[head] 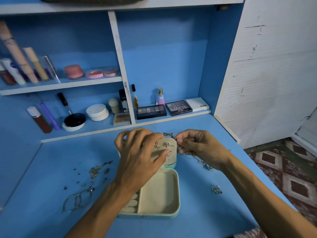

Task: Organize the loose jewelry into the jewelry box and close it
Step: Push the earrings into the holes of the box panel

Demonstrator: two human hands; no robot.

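While the left hand (137, 152) curls its fingers (137, 132) round the open jewelry box (159, 194) lid (172, 152), the right hand (200, 148) pinches a chain (168, 134) just right of it; loose earrings (96, 170) sit left of the box on the tabletop (205, 212).

Home vanity corner; blue shelves (61, 84) with makeup, eyeshadow palettes (151, 112), perfume bottle (160, 96); patterned floor tiles (291, 170).
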